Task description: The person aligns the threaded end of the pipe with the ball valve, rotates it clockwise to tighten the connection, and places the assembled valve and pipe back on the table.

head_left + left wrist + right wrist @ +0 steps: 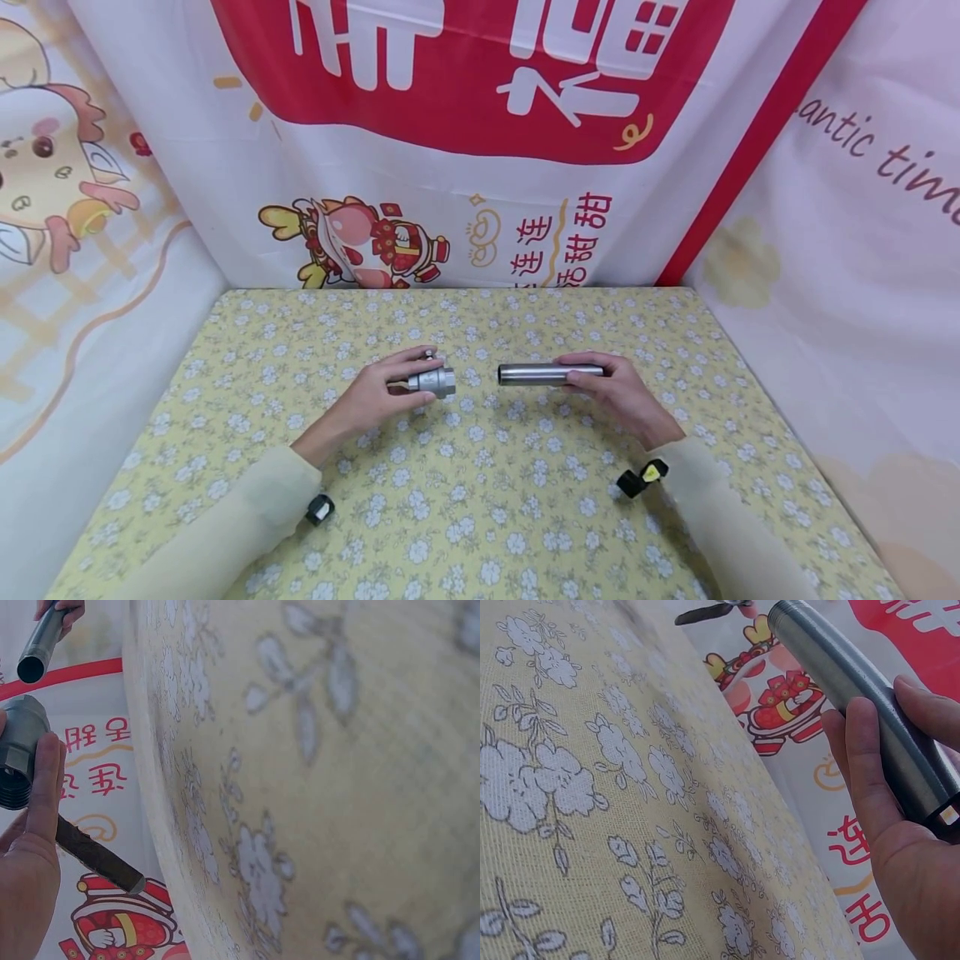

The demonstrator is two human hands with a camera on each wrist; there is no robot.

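My left hand (pixel 371 396) grips a silver metal ball valve (pixel 435 382) between thumb and fingers. The valve's hexagonal end points right, and a threaded opening shows on the valve body (pixel 21 746) in the left wrist view. A dark lever handle (pixel 101 859) sticks out past the fingers there. Across a gap, my right hand (pixel 618 392) holds a smooth steel pipe (pixel 532 374) by its right part, roughly level. The pipe's open end faces the valve. In the right wrist view, fingers and thumb wrap the pipe (pixel 847 675), whose far end carries thread.
A yellow cloth with white flowers (pixel 450 500) covers the table under both hands. Behind stands a printed white and red curtain (pixel 480 208), with further printed curtains (pixel 847 317) at the sides. Black wrist cameras (pixel 320 509) sit at both sleeves.
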